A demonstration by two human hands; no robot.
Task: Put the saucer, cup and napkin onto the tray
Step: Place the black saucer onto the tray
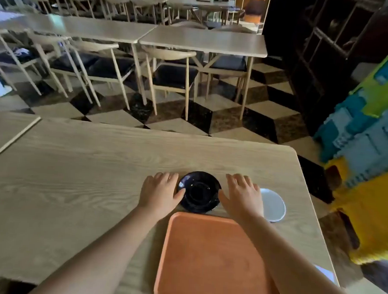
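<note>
A dark, glossy saucer [199, 191] lies on the wooden table [81, 186], just beyond the far edge of an empty orange tray [214, 260]. My left hand [160, 192] rests flat on the table at the saucer's left rim, thumb touching it. On the other side, my right hand [242, 195] lies flat against the right rim. Both hands have their fingers spread and hold nothing. A white round dish [274, 205] sits to the right, partly hidden by my right hand. I cannot pick out a cup or napkin.
The table's right edge runs close to the white dish. A pale flat object [324, 273] lies near the right edge. Beyond the table are a checkered floor, wooden chairs and tables [203, 41], and a colourful plastic play structure [373, 133] at right.
</note>
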